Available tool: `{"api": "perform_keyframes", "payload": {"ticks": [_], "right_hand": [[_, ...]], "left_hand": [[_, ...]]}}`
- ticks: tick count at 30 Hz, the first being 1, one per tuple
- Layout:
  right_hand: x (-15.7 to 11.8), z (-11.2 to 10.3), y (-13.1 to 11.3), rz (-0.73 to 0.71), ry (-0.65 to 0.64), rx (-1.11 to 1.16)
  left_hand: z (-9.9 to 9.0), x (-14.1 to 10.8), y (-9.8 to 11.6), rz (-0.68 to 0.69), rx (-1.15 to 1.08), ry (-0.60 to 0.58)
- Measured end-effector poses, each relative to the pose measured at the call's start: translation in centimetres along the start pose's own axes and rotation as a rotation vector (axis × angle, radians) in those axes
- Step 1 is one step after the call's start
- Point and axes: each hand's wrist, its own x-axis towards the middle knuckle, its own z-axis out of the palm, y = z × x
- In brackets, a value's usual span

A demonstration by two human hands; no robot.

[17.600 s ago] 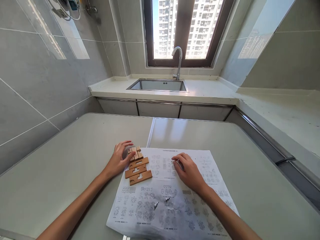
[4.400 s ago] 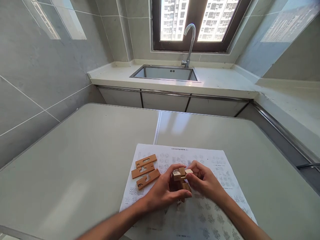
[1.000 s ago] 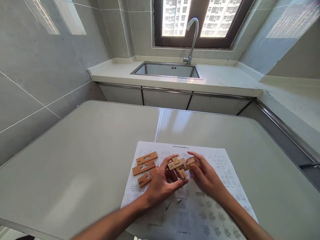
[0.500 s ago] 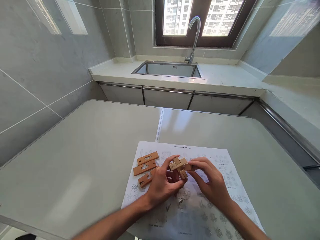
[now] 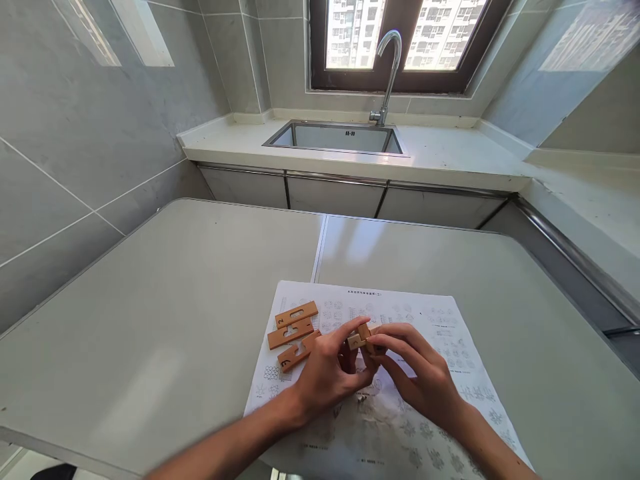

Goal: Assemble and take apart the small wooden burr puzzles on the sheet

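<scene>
A small cluster of interlocking wooden puzzle blocks is held between my two hands, just above a printed sheet. My left hand grips it from the left, forefinger over the top and thumb below. From the right, the fingers of my right hand close on the cluster's other side and cover part of it. Left of my left hand lie three flat notched wooden pieces: the top one, the middle one and the lowest one, whose right end is close to my knuckles.
The sheet, printed with rows of small diagrams, lies on a pale table with a seam. Beyond the table's far edge are a counter, a steel sink and a tap under a window. A tiled wall stands on the left.
The block cluster has been turned in my hands, and my right fingers now reach further over it. My left forefinger has shifted slightly right. The three flat pieces stay where they were.
</scene>
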Motion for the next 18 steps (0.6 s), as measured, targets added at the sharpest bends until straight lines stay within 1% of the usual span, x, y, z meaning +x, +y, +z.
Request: {"api": "perform_keyframes", "payload": {"ticks": [6, 11, 13, 15, 18], "right_hand": [[-0.3, -1.5, -1.6, 0.018, -0.159, 0.018], [-0.1, -2.9, -2.5, 0.064, -0.198, 0.027], [0.2, -3.2, -2.8, 0.060, -0.202, 0.022], [0.7, -3.4, -2.9, 0.025, -0.196, -0.008], [1.3, -3.7, -2.5, -0.031, -0.188, -0.143]], "left_hand": [[0.1, -0.5, -0.7, 0.087, 0.002, -0.070], [0.2, -0.8, -0.1, 0.152, 0.022, -0.020], [0.3, -0.8, 0.1, 0.158, -0.049, -0.056], [0.4, -0.8, 0.3, 0.154, -0.151, -0.101], [0.3, -0.7, 0.5, 0.125, -0.291, -0.103]]}}
